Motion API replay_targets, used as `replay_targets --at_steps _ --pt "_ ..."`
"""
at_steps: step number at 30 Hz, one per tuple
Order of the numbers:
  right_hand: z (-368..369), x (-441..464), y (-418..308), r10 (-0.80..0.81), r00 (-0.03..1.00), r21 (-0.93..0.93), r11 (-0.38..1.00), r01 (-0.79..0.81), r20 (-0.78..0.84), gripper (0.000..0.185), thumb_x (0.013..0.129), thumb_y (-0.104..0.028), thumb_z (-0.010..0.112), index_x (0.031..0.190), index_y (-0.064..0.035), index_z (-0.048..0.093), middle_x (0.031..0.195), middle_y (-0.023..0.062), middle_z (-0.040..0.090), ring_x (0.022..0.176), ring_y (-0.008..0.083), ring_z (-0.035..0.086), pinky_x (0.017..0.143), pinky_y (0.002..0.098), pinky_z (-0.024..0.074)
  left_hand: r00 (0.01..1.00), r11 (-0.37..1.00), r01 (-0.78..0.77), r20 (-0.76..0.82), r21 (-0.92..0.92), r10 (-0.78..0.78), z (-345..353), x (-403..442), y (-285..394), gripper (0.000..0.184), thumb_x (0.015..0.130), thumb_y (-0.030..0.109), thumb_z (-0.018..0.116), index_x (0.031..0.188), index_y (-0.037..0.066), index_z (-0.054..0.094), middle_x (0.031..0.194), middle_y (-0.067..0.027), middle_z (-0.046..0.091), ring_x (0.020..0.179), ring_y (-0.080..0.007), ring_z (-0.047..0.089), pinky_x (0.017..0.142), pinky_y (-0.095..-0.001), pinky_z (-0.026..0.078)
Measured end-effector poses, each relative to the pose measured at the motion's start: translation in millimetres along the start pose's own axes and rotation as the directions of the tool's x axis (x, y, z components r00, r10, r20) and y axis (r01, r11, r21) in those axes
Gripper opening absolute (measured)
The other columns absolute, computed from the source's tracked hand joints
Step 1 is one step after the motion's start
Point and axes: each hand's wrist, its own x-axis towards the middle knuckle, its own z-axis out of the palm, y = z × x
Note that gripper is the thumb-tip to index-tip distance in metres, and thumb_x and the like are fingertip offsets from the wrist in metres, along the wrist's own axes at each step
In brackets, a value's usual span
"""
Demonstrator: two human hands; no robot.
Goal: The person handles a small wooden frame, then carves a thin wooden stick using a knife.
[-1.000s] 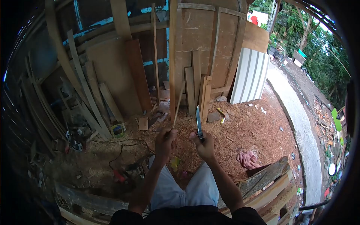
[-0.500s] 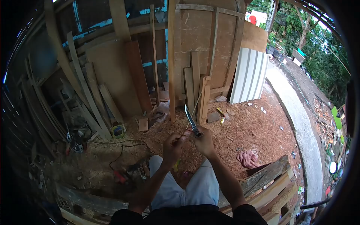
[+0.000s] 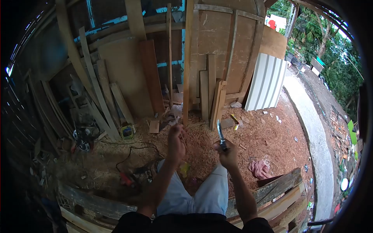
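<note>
A knife (image 3: pixel 220 132) points upward, its dark handle in my right hand (image 3: pixel 227 153), which is closed around it. My left hand (image 3: pixel 176 145) is raised further left, apart from the knife, with its fingers curled together. A thin stick was visible in that hand earlier; now blur and the fingers hide most of it, and I cannot make out its shape. Both hands are above my knees, over the shavings on the ground.
Boards (image 3: pixel 208 93) and a corrugated white sheet (image 3: pixel 266 82) lean on the wall. A pink cloth (image 3: pixel 259 169) lies at right, a red tool (image 3: pixel 126 179) with a cable at left. Weathered planks (image 3: pixel 276 190) lie beside my legs.
My hands were close together half a second ago and are now apart. The left has moved up, while the right has shifted right and slightly down with the knife. The view has shifted slightly.
</note>
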Motion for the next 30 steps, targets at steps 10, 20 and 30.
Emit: replay_targets --at_steps 10,20,30 --pt "28 0 -1 0.253 0.958 -0.09 0.966 -0.243 0.132 0.028 0.082 -0.03 0.063 0.096 -0.0058 0.066 0.059 0.0027 0.057 0.054 0.0109 0.052 0.051 0.0299 0.0394 0.989 0.999 0.035 0.139 0.034 -0.039 7 -8 -28 0.017 0.088 0.015 0.056 0.101 0.004 0.053 0.089 -0.002 0.053 0.079 -0.011 0.052 0.072 -0.0254 0.043" --pt "-9 28 20 0.057 0.975 0.008 0.998 -0.06 0.215 0.015 0.083 -0.018 0.062 0.082 -0.0036 0.066 0.067 0.0034 0.064 0.059 0.01 0.055 0.057 0.0268 0.0441 0.986 0.959 -0.161 -0.014 0.235 0.169 -30 0 49 0.015 0.083 0.022 0.062 0.083 0.007 0.057 0.073 0.0007 0.054 0.066 -0.0078 0.048 0.063 -0.0239 0.039" --pt "-68 75 -7 0.067 0.912 -0.166 0.986 0.001 0.405 0.02 0.08 -0.02 0.066 0.089 -0.0029 0.063 0.067 0.0073 0.059 0.061 0.0131 0.052 0.06 0.0309 0.0412 0.785 0.193 -0.484 0.326 0.853 0.527 -14 -14 133 0.024 0.087 0.025 0.056 0.1 0.005 0.06 0.088 -0.0052 0.059 0.08 -0.0121 0.054 0.076 -0.0271 0.043"
